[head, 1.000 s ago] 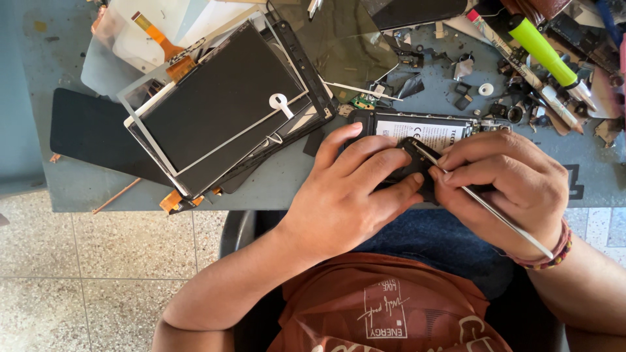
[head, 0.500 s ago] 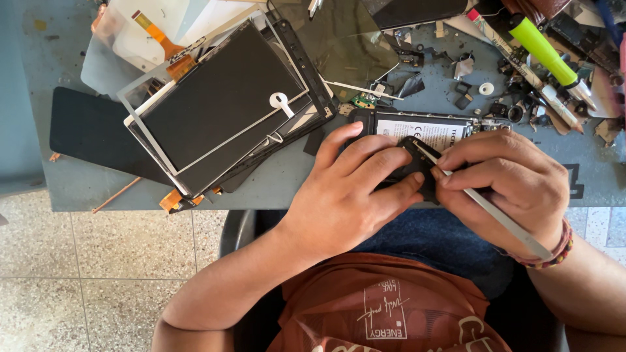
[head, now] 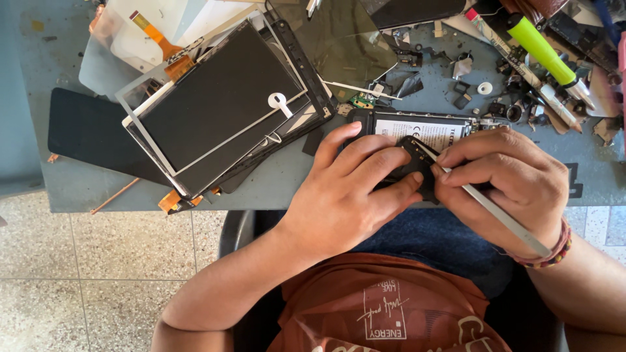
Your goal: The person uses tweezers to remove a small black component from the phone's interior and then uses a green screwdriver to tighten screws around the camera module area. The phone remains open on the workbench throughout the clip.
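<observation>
Opened black phone (head: 417,153) is pinned by the left hand (head: 349,195); right hand (head: 505,182) pinches a slim metal tool (head: 489,208).

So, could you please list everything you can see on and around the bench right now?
opened phone: one, black with white battery label, table edge under both hands
thin tool: one, silver, held in right hand
stacked tablet panels and frames: several, black and white, table left
orange flex cables: a few, upper left
marker: one, yellow-green, upper right
small loose parts: many, dark, upper right
table: one, grey-blue
tiled floor: speckled, below
wristband: one, red, right wrist
left hand: on phone
right hand: grips tool
</observation>
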{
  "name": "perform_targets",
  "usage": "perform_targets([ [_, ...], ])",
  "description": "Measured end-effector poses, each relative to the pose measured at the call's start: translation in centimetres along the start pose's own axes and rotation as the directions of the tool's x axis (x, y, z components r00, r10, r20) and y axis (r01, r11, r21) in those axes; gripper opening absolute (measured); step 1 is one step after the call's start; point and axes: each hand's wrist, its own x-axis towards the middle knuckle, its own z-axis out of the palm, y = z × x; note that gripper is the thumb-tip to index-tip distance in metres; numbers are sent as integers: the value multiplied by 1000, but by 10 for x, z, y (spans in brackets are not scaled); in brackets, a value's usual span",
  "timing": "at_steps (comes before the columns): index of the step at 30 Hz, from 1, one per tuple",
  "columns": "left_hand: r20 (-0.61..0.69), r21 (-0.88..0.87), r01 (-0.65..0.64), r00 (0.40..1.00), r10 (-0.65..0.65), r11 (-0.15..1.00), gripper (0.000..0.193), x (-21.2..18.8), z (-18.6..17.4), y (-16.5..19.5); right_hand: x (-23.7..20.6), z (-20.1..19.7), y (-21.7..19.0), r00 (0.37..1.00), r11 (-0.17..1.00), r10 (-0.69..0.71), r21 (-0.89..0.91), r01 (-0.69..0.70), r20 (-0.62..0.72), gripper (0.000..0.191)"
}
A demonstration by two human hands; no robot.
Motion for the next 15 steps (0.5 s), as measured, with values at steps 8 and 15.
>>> perform_targets([
  [8,-2,-1,-2,1000,2,1000,24,0,1,1,-2,0,-1,1000,1000,16,-13,-17,-20,20],
  [15,-7,-8,-2,1000,2,1000,23,-1,0,2,-4,1,-2,999,999,30,-11,-31,-34,21],
])
